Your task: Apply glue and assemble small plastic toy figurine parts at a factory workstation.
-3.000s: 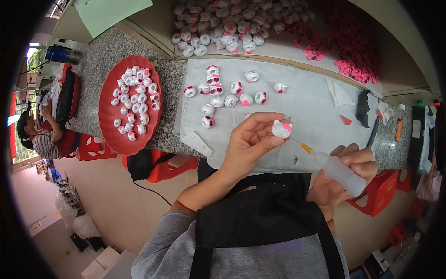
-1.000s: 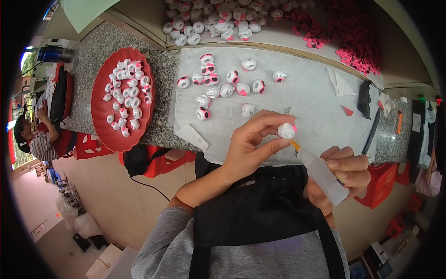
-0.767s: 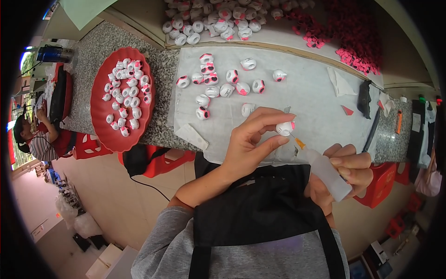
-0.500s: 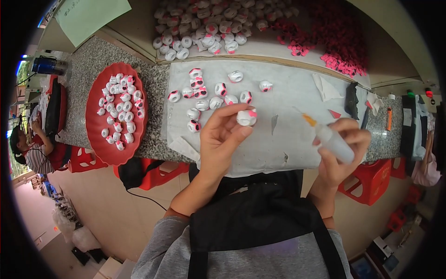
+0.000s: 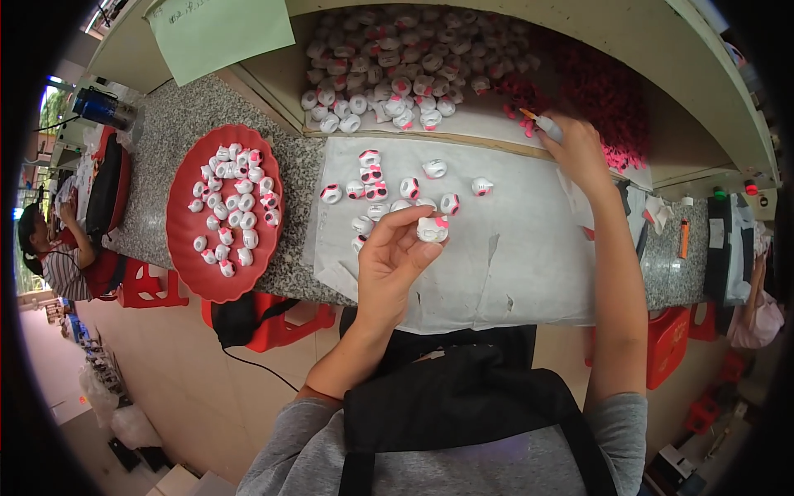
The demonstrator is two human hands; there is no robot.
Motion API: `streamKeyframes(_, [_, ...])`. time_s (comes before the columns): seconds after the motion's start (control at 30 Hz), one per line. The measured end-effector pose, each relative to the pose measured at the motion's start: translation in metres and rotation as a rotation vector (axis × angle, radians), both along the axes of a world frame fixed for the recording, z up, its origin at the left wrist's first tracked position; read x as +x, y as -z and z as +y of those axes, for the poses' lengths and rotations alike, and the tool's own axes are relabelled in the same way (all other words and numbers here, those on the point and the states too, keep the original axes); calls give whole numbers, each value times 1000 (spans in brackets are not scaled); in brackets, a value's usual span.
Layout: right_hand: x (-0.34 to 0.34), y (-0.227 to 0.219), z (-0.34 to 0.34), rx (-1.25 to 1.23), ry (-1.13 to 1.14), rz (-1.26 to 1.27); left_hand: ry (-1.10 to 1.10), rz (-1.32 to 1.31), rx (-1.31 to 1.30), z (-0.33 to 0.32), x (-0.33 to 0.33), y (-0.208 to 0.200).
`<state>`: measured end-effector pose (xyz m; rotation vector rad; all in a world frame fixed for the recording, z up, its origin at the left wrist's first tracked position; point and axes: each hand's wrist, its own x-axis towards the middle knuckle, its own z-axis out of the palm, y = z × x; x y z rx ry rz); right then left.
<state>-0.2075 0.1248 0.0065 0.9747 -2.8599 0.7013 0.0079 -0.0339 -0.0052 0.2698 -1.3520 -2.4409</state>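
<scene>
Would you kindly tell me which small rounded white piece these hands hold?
The small rounded white piece with a pink patch, pinched in the left hand; those around it lie on the pale sheet, scalloped red dish or shelf.

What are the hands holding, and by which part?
The left hand pinches a white cat-head piece by its left side; the right hand grips a whitish bottle by its body, orange tip showing.

the red tray [image 5: 184,248] looks like smooth plastic with a sheen, the counter [image 5: 178,107] beneath it like speckled stone. right of the tray are a matt, creased, paper-like sheet [image 5: 542,264], a smooth, plastic-looking cat head [image 5: 432,230] and, farther off, a cloudy plastic bottle [image 5: 549,127]; beyond the tray, matt green paper [image 5: 219,37].
</scene>
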Motion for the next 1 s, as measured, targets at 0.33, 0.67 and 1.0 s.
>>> streamKeyframes(0.33, [94, -28, -4, -597, 20, -474, 72, -8, 0, 3, -1, 2])
streamKeyframes(0.67, [155, -17, -4, -1084, 76, -981, 133, 5, -210, 14, 3, 0])
streamKeyframes(1.0, [164, -10, 0, -1109, 89, -1060, 121, 84, -624, 20, 5, 1])
